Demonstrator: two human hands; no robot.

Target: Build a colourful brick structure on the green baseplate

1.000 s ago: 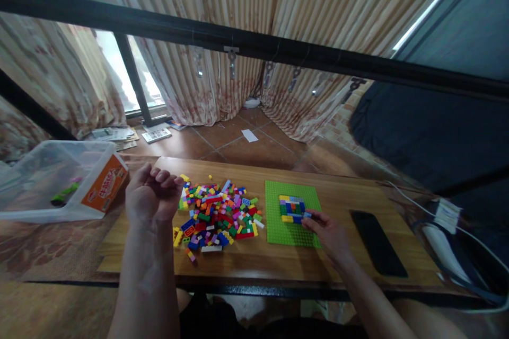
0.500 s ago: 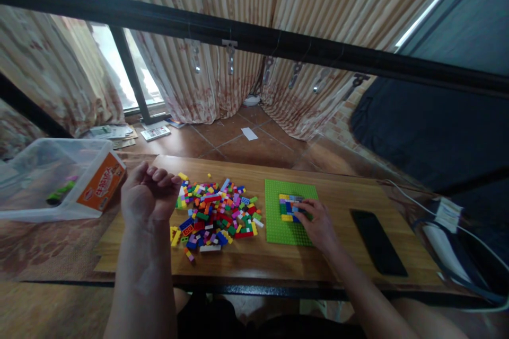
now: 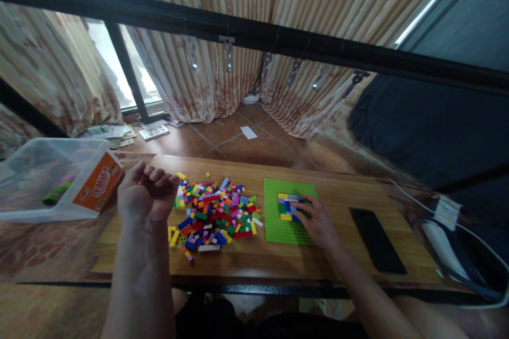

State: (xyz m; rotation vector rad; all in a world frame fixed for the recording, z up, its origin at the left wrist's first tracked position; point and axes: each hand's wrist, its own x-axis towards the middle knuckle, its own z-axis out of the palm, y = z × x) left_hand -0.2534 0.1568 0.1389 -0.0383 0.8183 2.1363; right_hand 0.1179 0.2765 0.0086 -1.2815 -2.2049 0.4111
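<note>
My right hand (image 3: 317, 218) reaches over the green baseplate (image 3: 271, 222), its thumb and fingertips closed on a toy brick at the right part of a small built block (image 3: 284, 206). The fingers hide the brick's shape. Yellow, blue, green and pale bricks make up that block, which sits on the plate. My left hand (image 3: 146, 190) is raised with its palm up, beside the left end of a pile of loose toy bricks (image 3: 217, 214). Its fingers are curled in, and nothing shows in them.
A clear plastic bin (image 3: 43, 169) with an orange label stands at the left. On the wooden table (image 3: 254, 265) a black phone (image 3: 377, 241) lies to the right. A dark bar (image 3: 246, 32) with hanging clips crosses above. A white cable (image 3: 413, 198) runs at the right edge.
Both hands keep nearly the same places and poses. The right fingers have shifted slightly over the built block, and the whole view has slid a little.
</note>
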